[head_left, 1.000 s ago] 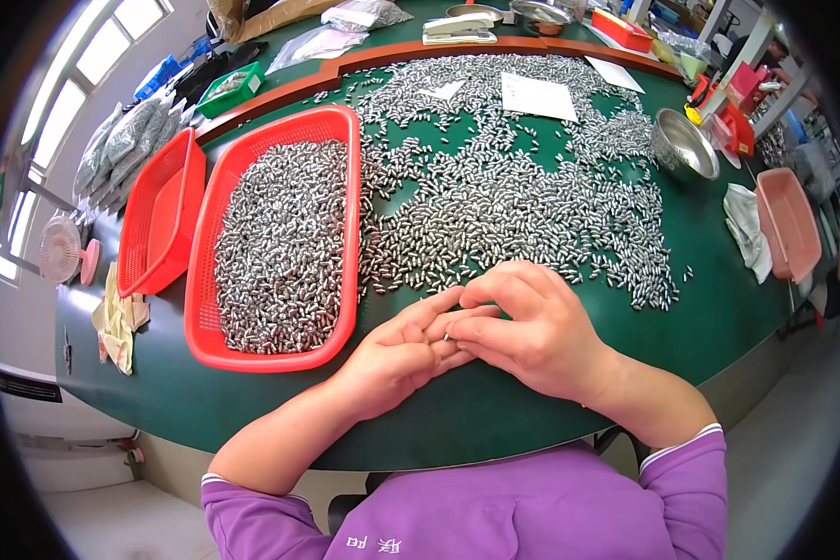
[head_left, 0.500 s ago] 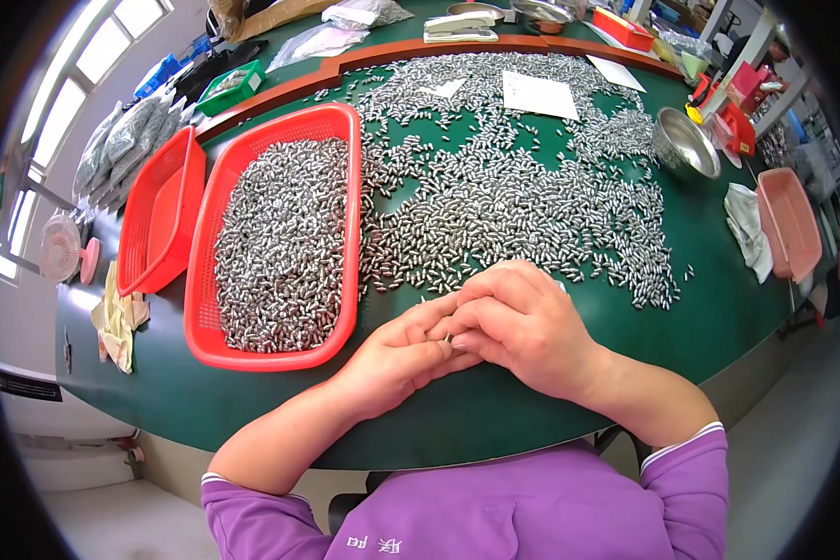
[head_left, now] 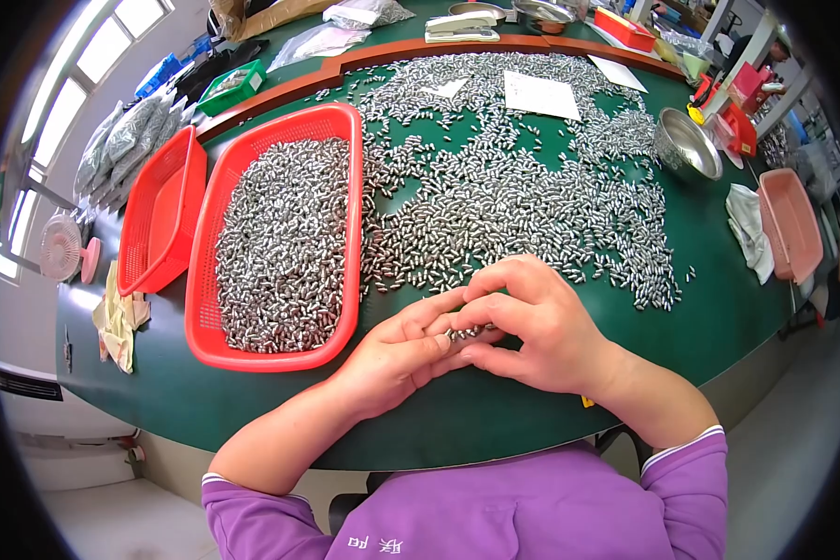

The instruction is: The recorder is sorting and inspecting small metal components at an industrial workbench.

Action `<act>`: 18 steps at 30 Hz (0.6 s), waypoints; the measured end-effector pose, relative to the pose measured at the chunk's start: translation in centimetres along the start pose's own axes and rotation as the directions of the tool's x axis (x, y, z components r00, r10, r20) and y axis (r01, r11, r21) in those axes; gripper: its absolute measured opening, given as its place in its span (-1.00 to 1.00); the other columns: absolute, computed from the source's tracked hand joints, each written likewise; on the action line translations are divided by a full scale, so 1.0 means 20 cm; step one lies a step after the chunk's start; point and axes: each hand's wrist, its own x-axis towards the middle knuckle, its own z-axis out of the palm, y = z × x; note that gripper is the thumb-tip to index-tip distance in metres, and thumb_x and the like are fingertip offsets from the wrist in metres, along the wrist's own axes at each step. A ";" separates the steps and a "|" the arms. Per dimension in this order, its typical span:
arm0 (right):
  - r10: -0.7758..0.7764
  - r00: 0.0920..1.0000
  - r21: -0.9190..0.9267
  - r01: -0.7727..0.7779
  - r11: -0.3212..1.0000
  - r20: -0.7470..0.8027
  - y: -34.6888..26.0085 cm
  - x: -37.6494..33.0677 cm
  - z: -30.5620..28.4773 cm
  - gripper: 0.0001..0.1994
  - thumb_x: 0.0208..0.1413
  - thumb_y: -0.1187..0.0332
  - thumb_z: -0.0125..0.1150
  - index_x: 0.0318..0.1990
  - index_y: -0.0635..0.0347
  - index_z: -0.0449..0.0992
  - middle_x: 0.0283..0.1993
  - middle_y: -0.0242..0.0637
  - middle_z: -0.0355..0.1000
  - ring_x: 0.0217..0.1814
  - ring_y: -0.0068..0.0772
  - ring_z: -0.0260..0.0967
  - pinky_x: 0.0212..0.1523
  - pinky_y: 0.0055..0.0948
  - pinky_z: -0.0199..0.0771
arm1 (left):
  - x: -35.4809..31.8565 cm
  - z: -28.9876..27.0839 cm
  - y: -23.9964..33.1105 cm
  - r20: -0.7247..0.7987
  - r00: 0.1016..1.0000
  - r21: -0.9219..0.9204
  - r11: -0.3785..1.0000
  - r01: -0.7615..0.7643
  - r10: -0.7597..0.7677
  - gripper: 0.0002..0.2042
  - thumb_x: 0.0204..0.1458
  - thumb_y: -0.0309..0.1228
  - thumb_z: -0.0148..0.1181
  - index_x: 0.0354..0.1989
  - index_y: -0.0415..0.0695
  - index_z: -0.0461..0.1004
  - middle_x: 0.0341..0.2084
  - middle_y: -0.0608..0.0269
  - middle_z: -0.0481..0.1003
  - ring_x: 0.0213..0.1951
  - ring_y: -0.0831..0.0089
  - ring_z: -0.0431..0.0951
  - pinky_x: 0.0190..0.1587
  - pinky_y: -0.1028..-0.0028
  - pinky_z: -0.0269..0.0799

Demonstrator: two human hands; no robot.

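Mid-frame, the left hand (head_left: 390, 364), half-curled, holds a row of metal pieces (head_left: 468, 332); the right hand (head_left: 537, 327) arches over them, fingers part-spread, its grip unclear. Below, green table (head_left: 495, 420) reaches a curved near edge (head_left: 392, 465); a red basket (head_left: 356, 233) bounds left; windows (head_left: 103, 49), upper left.

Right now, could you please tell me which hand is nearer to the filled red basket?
Left. The left hand is just right of the filled red basket; the right hand is farther right, beyond the left.

open green tabletop (head_left: 691, 327) at right, red basket (head_left: 355, 215) blocking the left, metal pieces (head_left: 532, 205) spread ahead
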 end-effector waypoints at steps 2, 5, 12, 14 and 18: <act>0.011 1.000 -0.004 -0.011 1.000 -0.001 0.00 0.00 -0.01 -0.78 -0.18 0.40 0.38 -0.31 0.04 0.51 -0.14 -0.34 0.37 -0.10 -0.21 0.36 -0.08 -0.25 0.37 | 0.01 0.01 0.01 -0.004 1.000 0.006 1.000 -0.005 0.005 -0.41 0.21 -0.53 -0.09 0.41 -0.25 -0.11 0.23 0.07 0.28 0.30 0.27 0.27 0.35 0.29 0.18; 0.020 1.000 -0.006 -0.020 1.000 -0.001 0.01 0.00 0.00 -0.80 -0.18 0.43 0.35 -0.34 0.06 0.50 -0.15 -0.33 0.37 -0.10 -0.20 0.36 -0.10 -0.24 0.38 | 0.00 0.00 0.00 0.000 1.000 -0.010 1.000 -0.011 0.011 -0.41 0.21 -0.53 -0.11 0.41 -0.25 -0.11 0.24 0.05 0.27 0.30 0.27 0.28 0.36 0.29 0.16; 0.034 0.999 -0.006 -0.033 0.999 0.013 -0.01 -0.01 0.03 -0.81 -0.17 0.44 0.34 -0.35 0.07 0.49 -0.15 -0.30 0.36 -0.12 -0.19 0.36 -0.12 -0.23 0.38 | 0.00 0.01 -0.01 -0.061 0.998 0.064 0.998 0.011 -0.007 -0.40 0.22 -0.54 -0.05 0.41 -0.23 -0.11 0.23 0.06 0.29 0.29 0.31 0.28 0.34 0.33 0.20; 0.043 0.999 0.000 -0.043 0.999 0.017 -0.01 -0.01 0.03 -0.81 -0.17 0.44 0.34 -0.34 0.07 0.50 -0.15 -0.30 0.36 -0.12 -0.19 0.35 -0.11 -0.23 0.37 | 0.00 0.01 -0.01 -0.064 0.998 0.105 0.994 0.013 -0.006 -0.40 0.22 -0.57 -0.03 0.41 -0.23 -0.09 0.22 0.08 0.30 0.28 0.34 0.29 0.32 0.35 0.22; 0.051 0.998 -0.008 -0.050 0.999 0.030 -0.01 -0.01 0.03 -0.80 -0.16 0.44 0.34 -0.31 0.06 0.51 -0.14 -0.31 0.35 -0.10 -0.20 0.35 -0.10 -0.22 0.36 | 0.00 0.01 -0.02 -0.057 0.998 0.136 0.990 -0.024 0.032 -0.41 0.22 -0.59 -0.05 0.41 -0.23 -0.07 0.21 0.08 0.31 0.26 0.35 0.31 0.31 0.35 0.24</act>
